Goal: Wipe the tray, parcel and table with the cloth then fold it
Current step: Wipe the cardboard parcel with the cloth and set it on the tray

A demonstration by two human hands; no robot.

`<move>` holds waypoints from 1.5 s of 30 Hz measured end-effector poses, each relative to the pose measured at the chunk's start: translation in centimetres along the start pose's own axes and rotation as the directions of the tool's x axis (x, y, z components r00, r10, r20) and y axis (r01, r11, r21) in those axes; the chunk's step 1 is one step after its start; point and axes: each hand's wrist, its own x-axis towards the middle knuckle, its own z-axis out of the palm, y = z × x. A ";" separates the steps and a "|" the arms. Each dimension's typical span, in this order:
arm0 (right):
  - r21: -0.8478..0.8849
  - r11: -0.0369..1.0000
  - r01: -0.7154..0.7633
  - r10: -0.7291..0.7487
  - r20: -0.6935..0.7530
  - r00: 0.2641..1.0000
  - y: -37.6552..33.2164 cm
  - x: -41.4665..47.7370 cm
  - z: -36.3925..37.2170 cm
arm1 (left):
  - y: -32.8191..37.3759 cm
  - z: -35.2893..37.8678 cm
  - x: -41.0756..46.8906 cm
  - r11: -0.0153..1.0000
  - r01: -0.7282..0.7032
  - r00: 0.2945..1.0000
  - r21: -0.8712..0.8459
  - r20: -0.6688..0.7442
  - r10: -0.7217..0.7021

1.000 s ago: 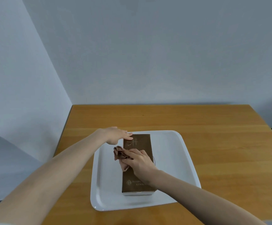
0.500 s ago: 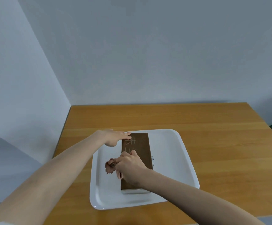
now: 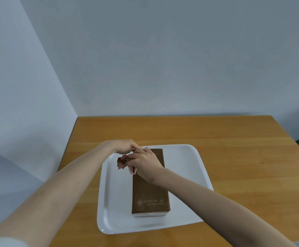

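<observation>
Pinkish cloth (image 3: pixel 122 161) sits bunched in our right hand (image 3: pixel 145 163), fingers curled round it, at the far end of the parcel (image 3: pixel 150 195) on the tray (image 3: pixel 184 161), while our left hand (image 3: pixel 122 147) bends its fingers close by, grip unclear.

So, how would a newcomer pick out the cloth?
On the wooden table sits a white tray holding a brown parcel. At the parcel's far left corner, the right hand grips the cloth: a crumpled pinkish wad, the only soft, shapeless thing there.
</observation>
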 end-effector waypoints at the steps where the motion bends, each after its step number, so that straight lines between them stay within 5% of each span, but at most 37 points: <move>1: -0.034 0.999 0.035 -0.033 0.037 0.999 0.3 0.5 0.1 | 0.0 -0.2 0.4 1.000 0.019 1.000 0.005 -0.002 -0.019; 11: -0.351 0.936 0.015 0.128 0.379 0.916 -1.3 4.4 0.4 | 1.4 -1.8 1.3 0.947 0.106 0.980 0.303 0.129 -0.152; 16: -0.381 0.901 0.208 -0.024 0.435 0.900 -3.3 2.1 -0.8 | 1.1 -1.5 1.3 0.938 0.078 0.981 0.337 0.143 -0.133; 22: -0.288 0.953 0.092 0.019 0.360 0.933 -3.9 1.0 -0.4 | 0.9 -0.5 0.8 0.935 0.065 0.990 0.349 0.098 -0.105; 26: -0.075 0.994 0.084 -0.064 0.240 0.969 -3.5 -2.3 1.5 | 0.3 0.3 0.4 0.918 0.056 0.990 0.393 0.101 -0.103; 31: 0.241 0.970 0.026 -0.003 -0.099 0.995 -2.8 -5.9 4.1 | 1.3 0.5 -0.8 0.909 0.036 0.993 0.414 0.091 -0.081; 45: 0.231 0.966 0.115 -0.074 -0.178 0.981 -4.0 -11.8 4.8 | 0.8 1.6 -0.9 0.902 0.051 0.993 0.429 0.073 -0.091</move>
